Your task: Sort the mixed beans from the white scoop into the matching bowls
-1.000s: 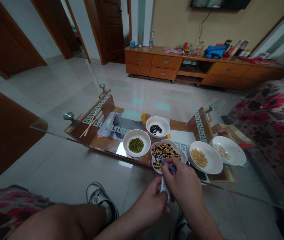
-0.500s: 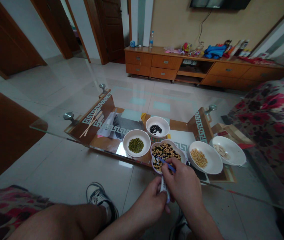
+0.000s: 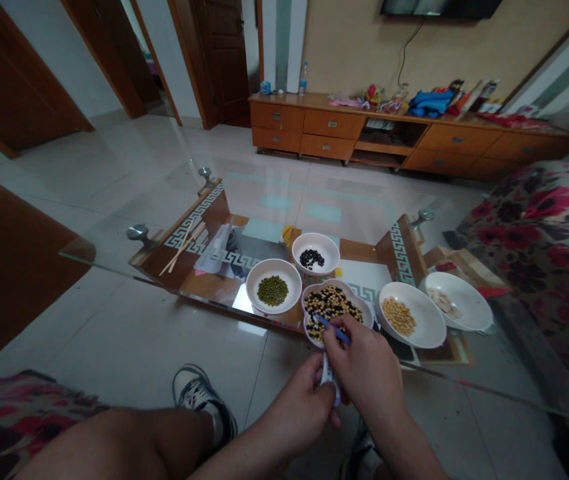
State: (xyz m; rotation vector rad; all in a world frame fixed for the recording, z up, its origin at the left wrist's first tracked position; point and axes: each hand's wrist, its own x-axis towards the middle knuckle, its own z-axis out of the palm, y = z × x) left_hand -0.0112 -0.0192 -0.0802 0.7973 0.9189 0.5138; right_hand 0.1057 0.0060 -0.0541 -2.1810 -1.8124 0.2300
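My left hand point(image 3: 314, 390) is closed on the white handle of a flower-shaped bowl point(image 3: 367, 313), which holds mixed black, yellow and green beans. Blue tweezers point(image 3: 337, 330) are pinched in my right hand point(image 3: 361, 350), their tips among those beans. Left of the mix stands a white bowl of green beans point(image 3: 273, 291). Behind is a bowl with black beans point(image 3: 311, 259). To the right, one bowl has yellow beans point(image 3: 399, 316), and the farthest right bowl has pale flat pieces point(image 3: 443, 303).
All the bowls stand on a glass table point(image 3: 129, 267) with metal knobs. Chopsticks point(image 3: 182, 248) lie at its left. Beyond is a wooden cabinet point(image 3: 331, 125) with a bottle point(image 3: 303, 79) and clutter. A floral-covered seat point(image 3: 554, 233) is at the right.
The tweezers and my right hand have shifted very slightly to the left over the mixed beans. My left hand keeps its hold on the handle.
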